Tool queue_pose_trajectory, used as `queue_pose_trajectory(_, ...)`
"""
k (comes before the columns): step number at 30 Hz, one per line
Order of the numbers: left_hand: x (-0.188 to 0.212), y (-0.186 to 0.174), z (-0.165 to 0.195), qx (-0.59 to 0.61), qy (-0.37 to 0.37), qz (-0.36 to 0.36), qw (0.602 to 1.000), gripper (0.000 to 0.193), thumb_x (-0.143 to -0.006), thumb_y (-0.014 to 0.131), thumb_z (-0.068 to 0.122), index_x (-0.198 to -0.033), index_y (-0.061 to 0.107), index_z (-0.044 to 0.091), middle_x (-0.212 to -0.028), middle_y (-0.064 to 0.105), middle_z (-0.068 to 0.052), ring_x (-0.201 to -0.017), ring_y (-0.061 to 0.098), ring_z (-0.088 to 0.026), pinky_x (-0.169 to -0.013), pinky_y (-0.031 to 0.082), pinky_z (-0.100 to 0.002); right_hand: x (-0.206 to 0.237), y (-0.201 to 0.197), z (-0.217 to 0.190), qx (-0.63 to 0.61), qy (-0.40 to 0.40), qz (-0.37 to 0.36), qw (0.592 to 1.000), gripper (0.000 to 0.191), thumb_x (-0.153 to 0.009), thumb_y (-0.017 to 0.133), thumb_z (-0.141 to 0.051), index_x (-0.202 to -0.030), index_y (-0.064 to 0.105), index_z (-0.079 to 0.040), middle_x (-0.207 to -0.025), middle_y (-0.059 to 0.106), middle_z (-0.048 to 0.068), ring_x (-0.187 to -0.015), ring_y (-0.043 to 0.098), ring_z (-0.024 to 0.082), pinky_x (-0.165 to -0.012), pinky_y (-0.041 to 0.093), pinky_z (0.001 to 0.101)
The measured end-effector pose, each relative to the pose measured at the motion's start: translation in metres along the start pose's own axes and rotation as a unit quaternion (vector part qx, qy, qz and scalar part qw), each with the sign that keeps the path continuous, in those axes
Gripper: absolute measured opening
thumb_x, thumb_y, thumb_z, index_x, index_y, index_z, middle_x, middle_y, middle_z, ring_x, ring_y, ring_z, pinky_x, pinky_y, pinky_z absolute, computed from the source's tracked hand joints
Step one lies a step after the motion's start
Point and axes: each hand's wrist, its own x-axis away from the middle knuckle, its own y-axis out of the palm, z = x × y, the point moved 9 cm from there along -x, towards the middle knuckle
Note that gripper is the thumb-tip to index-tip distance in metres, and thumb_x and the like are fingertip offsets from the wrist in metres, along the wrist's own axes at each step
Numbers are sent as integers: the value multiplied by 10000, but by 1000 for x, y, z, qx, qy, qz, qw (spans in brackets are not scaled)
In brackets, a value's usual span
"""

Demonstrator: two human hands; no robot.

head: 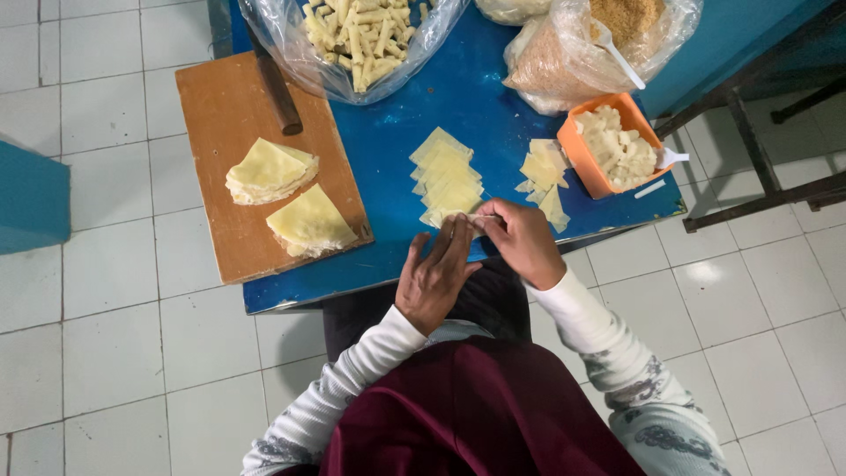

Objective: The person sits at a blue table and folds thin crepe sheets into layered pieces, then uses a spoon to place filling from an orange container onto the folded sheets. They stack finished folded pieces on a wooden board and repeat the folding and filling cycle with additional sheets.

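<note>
Item in hand: one thin pale wrapper piece (476, 217), at the near edge of the blue table (388, 150), just below the fanned stack of cut wrappers (448, 181).

Your right hand (522, 240): fingers pinched shut on the piece's right end. Your left hand (438, 273): fingers extended flat, touching its left side, not clamped.

Step, as judged: rolling or folding a wrapper into a stick.

Next move calls for: even pressure from both hands and a tight roll, so the piece does not tear.

Nearby: orange tub (583, 152) of filling, second wrapper pile (545, 174), wooden board (220, 115) bearing two folded sheet stacks (269, 172), clear bag of finished rolls (357, 35), bag of crumbs (617, 35).
</note>
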Motion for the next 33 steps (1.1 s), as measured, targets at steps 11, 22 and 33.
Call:
queue_pose_trajectory(11, 5, 1, -5, 81, -5, 18, 997, 659, -956, 721, 297, -1511, 505, 15, -1592, 446, -135, -1488, 413, -239, -1140, 384, -454, 13, -83, -20, 54, -147, 102, 982, 200, -1021, 674, -105, -1211, 734, -87, -1023, 714, 78, -949, 654, 211, -824, 524, 329)
queue_pose_trajectory(22, 16, -14, -30, 79, -66, 15, 995, 554, -984, 676, 191, -1481, 505, 14, -1515, 511, -118, -1456, 421, -278, -1069, 396, -494, 4, -90, -31, 391, -114, 234, 883, 226, -977, 732, -75, -1193, 754, -135, -996, 622, 55, -981, 563, 310, -877, 408, 483)
queue_pose_trajectory(33, 18, -13, -30, 53, -60, 20, 997, 554, -973, 689, 248, -1459, 530, 36, -1500, 529, -104, -1478, 403, -262, -1110, 369, -528, -9, -42, -61, 167, -223, 133, 951, 89, -951, 776, -154, -1034, 747, -167, -1002, 587, 30, -985, 544, 279, -860, 444, 403)
